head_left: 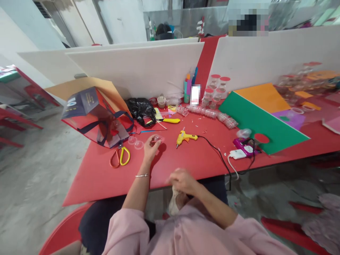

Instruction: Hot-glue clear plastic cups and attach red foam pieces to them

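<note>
My left hand (152, 148) is closed on a small clear plastic piece (158, 138), dome-like in shape, just above the red table. Two similar clear round pieces (138, 145) lie to the left of that hand. Nearer the table's front edge, my right hand (183, 181) hovers with curled fingers, blurred by motion; whether anything is in them I cannot make out. A yellow hot glue gun (186, 137) rests on the table between and beyond both hands, its black cord running right. Scissors (120, 157) with one red and one yellow handle lie at the left.
A red and navy paper bag (91, 117) leans at the left beside a black plastic bag (142, 109). Behind are a yellow cutter (171, 120), stacked clear cups (209, 112) and red-lidded bottles (216, 92). To the right, a purple power strip (245, 147) meets a green board (261, 122).
</note>
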`<state>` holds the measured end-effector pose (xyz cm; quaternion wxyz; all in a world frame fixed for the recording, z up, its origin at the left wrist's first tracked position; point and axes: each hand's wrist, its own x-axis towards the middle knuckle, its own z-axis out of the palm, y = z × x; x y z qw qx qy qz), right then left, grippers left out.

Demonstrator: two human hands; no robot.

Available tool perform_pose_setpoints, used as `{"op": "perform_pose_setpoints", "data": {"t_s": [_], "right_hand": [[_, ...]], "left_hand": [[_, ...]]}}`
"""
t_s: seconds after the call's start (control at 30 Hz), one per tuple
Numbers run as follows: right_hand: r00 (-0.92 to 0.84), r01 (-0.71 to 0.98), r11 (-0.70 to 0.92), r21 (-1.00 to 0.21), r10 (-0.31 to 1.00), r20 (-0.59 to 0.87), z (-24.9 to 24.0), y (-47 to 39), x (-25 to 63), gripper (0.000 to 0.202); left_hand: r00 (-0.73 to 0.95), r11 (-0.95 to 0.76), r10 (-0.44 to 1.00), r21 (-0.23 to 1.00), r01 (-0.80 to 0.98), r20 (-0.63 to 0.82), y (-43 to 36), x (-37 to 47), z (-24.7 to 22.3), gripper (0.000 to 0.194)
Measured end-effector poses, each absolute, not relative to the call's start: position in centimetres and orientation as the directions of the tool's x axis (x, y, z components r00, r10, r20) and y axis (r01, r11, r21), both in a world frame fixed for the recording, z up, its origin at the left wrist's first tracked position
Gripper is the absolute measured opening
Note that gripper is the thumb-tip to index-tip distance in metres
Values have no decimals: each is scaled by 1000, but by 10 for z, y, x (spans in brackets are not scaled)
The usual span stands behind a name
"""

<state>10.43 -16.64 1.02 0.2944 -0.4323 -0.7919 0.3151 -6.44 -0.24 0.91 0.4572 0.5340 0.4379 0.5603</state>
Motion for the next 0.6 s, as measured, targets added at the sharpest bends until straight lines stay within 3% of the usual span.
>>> {"op": "perform_pose_setpoints", "data": {"t_s": [0.07,0.13,0.2,0.3,0.4,0.6], "right_hand": [[-206,637,311,-705,950,233,19,-140,129,56],[-79,781,235,-579,956,281,30,-113,158,52],[-33,916,164,-365,940,340,38,-91,182,36],[13,990,26,-138,961,275,40,-70,203,57],[78,995,-67,-74,985,155,32,-56,209,66],[143,989,-141,-34,986,80,22,-37,207,55]], "left_hand": [[7,-197,980,979,-50,198,-5,-65,8,33],[30,-170,985,983,-64,172,-7,-63,8,33],[47,-149,987,985,-82,153,-8,-60,10,35],[58,-137,988,985,-103,144,-8,-57,12,37],[50,-132,989,985,-109,138,-10,-58,12,37],[92,-59,993,989,-136,72,-9,-63,9,43]]}}
